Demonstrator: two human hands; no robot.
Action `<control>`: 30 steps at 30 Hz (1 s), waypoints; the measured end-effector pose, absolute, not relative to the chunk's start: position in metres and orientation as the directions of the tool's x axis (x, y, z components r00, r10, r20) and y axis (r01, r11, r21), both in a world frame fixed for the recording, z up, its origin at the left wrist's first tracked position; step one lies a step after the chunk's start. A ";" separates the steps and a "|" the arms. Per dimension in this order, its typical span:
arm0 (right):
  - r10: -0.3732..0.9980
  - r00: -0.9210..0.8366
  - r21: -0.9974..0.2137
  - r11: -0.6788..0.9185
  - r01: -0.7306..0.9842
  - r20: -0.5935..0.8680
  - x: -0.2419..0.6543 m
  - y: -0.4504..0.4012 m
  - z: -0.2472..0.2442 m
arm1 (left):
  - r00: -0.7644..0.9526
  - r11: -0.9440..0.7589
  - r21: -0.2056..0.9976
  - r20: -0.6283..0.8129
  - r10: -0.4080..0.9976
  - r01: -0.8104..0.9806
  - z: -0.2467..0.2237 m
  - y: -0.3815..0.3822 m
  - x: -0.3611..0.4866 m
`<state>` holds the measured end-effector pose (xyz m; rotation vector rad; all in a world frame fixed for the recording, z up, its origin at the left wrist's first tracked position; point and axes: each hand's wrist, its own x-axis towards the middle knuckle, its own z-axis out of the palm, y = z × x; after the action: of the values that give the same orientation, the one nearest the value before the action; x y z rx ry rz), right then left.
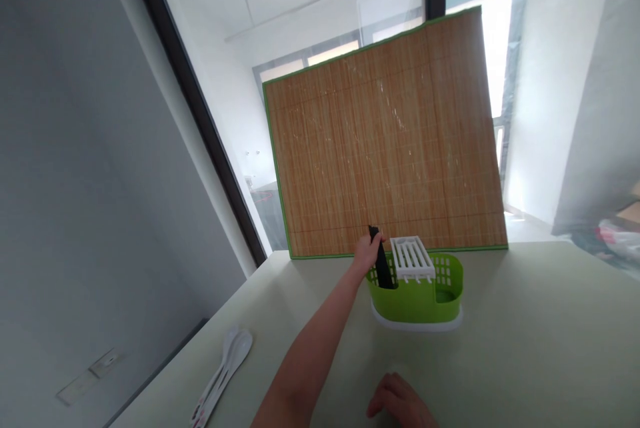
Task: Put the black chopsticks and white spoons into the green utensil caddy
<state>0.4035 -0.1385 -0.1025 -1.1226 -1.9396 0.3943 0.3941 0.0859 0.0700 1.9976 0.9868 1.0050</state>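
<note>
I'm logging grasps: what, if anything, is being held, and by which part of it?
The left hand holds a long black object near its upper end; nothing shows in the right hand.

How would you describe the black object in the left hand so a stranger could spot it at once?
Find the bamboo mat standing at the far edge of the table, then the green caddy before it. In the caddy's left end is the long black object, gripped near its top by the left hand. Its dark colour sets it apart from the white slatted rack beside it.
</note>
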 end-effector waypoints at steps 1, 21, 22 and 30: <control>0.826 -0.252 -0.625 0.550 0.554 0.504 0.404 -0.140 -0.100 | 0.410 -0.498 0.808 0.357 0.839 0.315 0.069 0.082 0.389; 0.648 0.248 -0.626 0.452 0.635 0.720 0.418 -0.153 -0.079 | 0.372 -0.647 0.744 0.655 0.658 -0.167 0.161 -0.018 0.338; 0.635 0.280 -0.633 0.437 0.639 0.720 0.419 -0.154 -0.077 | 0.403 -0.647 0.747 0.645 0.649 -0.153 0.157 -0.033 0.332; 0.836 0.214 -0.822 0.390 0.415 0.504 0.415 -0.155 -0.080 | 0.541 -0.312 0.938 0.342 0.769 -0.150 0.064 -0.121 0.324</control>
<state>0.4150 -0.1554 -0.0796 -1.2198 -1.4025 0.4258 0.3244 -0.1206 0.0639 1.6398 0.5321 1.0065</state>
